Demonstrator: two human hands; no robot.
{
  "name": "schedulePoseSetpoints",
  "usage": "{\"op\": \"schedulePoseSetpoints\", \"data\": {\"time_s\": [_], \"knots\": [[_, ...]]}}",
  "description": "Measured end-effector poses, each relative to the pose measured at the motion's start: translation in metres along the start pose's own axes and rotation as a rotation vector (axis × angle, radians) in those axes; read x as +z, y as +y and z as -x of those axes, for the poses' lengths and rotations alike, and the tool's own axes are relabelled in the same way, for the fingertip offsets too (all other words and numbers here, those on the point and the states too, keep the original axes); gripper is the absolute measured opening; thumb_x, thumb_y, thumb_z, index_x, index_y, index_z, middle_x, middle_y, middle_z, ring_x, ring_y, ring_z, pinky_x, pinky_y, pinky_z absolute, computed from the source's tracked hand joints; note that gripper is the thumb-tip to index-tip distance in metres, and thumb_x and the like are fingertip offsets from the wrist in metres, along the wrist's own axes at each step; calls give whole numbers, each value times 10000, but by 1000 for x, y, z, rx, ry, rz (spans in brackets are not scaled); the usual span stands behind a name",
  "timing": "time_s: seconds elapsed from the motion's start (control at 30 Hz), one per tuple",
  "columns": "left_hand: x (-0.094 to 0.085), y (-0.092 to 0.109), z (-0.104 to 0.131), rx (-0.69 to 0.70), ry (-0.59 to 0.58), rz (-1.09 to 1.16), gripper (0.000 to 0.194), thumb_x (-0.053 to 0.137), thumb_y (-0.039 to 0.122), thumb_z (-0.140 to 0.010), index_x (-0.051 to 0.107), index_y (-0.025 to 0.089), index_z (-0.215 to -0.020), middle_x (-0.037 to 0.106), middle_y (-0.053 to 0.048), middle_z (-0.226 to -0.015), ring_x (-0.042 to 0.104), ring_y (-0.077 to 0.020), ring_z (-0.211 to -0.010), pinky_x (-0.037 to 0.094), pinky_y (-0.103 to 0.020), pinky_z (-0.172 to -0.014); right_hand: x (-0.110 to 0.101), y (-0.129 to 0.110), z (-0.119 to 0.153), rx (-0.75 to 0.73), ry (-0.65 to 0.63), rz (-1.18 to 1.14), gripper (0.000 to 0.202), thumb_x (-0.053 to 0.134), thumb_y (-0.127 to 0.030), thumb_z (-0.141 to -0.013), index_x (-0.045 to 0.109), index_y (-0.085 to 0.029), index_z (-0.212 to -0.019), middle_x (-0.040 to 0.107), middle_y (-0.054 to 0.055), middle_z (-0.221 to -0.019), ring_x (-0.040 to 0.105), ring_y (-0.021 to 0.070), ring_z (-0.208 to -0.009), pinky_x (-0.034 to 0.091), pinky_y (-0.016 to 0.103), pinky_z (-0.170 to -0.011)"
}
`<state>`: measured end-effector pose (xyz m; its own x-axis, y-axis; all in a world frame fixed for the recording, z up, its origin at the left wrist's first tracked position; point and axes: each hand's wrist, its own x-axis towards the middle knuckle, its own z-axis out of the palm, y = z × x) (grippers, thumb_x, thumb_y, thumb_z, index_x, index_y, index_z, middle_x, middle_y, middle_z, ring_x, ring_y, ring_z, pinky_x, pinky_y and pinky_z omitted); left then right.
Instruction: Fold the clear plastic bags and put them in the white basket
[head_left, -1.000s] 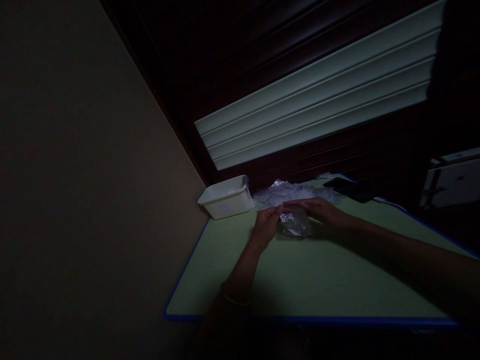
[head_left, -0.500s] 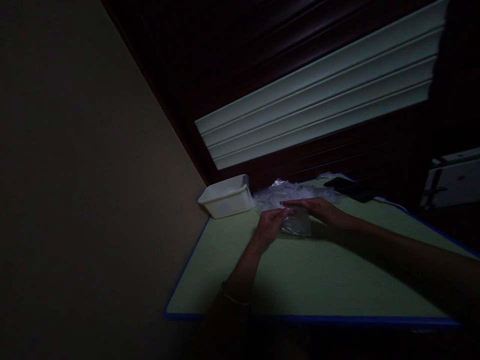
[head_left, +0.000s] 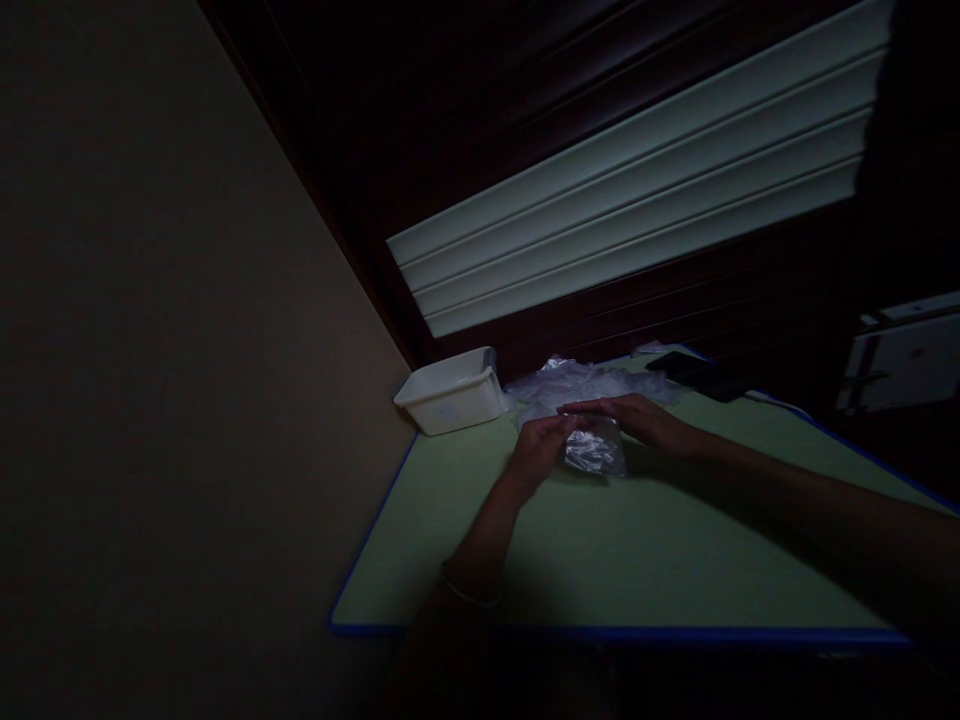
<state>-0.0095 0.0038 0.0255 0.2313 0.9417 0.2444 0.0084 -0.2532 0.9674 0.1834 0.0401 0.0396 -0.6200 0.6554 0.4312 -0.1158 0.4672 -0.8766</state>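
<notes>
A small clear plastic bag (head_left: 595, 452) hangs between my hands above the green table (head_left: 637, 560), its surface crinkled and shiny. My left hand (head_left: 541, 448) pinches the bag's upper left edge between thumb and fingers. At the bag's top right, my right hand (head_left: 634, 417) grips the edge, its fingers stretched toward the left fingertips. Just behind both hands lies a loose pile of clear plastic bags (head_left: 570, 380). The scene is dim, so the bag's contents, if any, cannot be made out.
A white plastic bin (head_left: 455, 400) stands at the table's back left corner, by the wall. Toward the back right lie a dark flat object (head_left: 697, 375) and a white cable (head_left: 780, 404). Blue edging runs round the table. A slatted panel rises behind.
The bag between my hands has shifted slightly and catches more light, with more creases showing. Both hands keep nearly the same place and grip.
</notes>
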Motion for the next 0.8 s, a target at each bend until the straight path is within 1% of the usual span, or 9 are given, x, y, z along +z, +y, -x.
{"op": "schedulePoseSetpoints", "data": {"time_s": [0.07,0.13,0.27,0.4,0.53,0.63,0.8], "knots": [[1,0,0,-3,-20,43,467,626,557,-793,745,145,-979,718,-110,-952,634,-238,-969,449,-343,-868,1,-1,0,2,-16,-14,479,465,-633,-880,740,-295,-1079,723,43,-1133,593,318,-1166,335,530,-1092],[3,-1,0,-9,-31,79,480,629,559,-791,740,140,-997,715,-118,-992,634,-241,-985,441,-357,-902,2,-3,0,6,-27,-24,494,457,-649,-875,750,-294,-1055,726,53,-1124,595,319,-1164,326,530,-1094],[7,-4,0,-40,-73,124,495,650,565,-771,741,125,-981,717,-126,-980,643,-245,-962,423,-383,-936,2,-1,-1,44,-46,-61,570,457,-701,-842,760,-256,-1031,723,87,-1128,587,332,-1173,304,557,-1091],[8,-1,3,-32,-107,74,433,619,545,-807,752,161,-958,718,-109,-1019,608,-260,-1071,388,-391,-986,-2,7,-2,68,-34,-114,572,437,-671,-874,746,-229,-1065,708,100,-1161,562,334,-1208,299,572,-1086],[8,4,7,-85,-98,40,427,613,549,-810,755,178,-967,722,-105,-1016,585,-280,-1112,410,-406,-962,-6,11,-2,103,3,-153,527,433,-632,-898,739,-242,-1077,698,87,-1186,581,329,-1186,299,568,-1089],[9,2,8,-93,-125,35,442,594,547,-826,749,170,-996,712,-111,-1058,603,-265,-1068,429,-403,-947,-8,10,-3,102,27,-167,480,419,-598,-920,742,-270,-1055,694,57,-1198,575,310,-1195,290,543,-1108],[9,-4,6,-145,-206,106,477,626,553,-801,742,126,-980,695,-155,-1094,661,-209,-832,482,-402,-873,-12,10,-6,87,72,-212,491,413,-602,-918,741,-263,-1053,684,57,-1216,553,310,-1218,273,533,-1121]]}}
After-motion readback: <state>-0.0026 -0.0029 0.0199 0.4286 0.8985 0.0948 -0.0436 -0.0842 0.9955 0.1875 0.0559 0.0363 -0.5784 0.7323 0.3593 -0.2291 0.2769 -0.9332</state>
